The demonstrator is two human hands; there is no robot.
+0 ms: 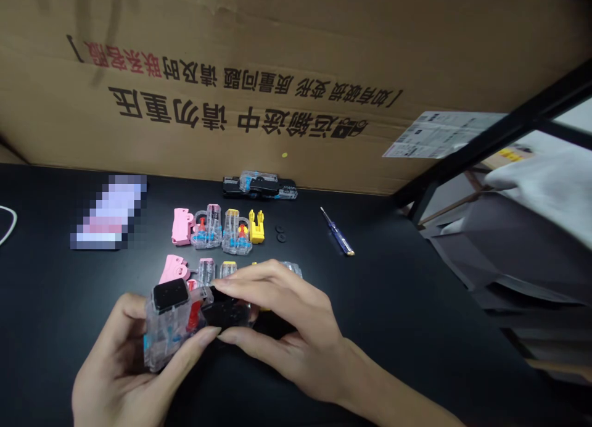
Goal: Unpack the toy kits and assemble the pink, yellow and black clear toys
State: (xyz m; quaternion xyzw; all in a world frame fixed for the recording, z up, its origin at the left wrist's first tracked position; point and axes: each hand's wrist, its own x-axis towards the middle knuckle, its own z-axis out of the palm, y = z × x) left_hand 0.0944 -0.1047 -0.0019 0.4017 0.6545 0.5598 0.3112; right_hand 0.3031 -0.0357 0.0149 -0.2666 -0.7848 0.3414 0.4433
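A clear plastic toy body with a black cap, a red piece and blue bits inside is gripped by my left hand, thumb in front and fingers behind. My right hand pinches a black plastic part between thumb and fingers, against the right side of the clear body. Whether the two are joined is hidden. Just beyond my hands lie a pink part and clear bodies with pink and yellow caps, partly covered by my fingers.
Farther back sit a pink part, clear toy bodies, a yellow part and small black discs. A black-and-clear assembly lies by the cardboard box. A screwdriver is at right, a blurred-out flat object at left.
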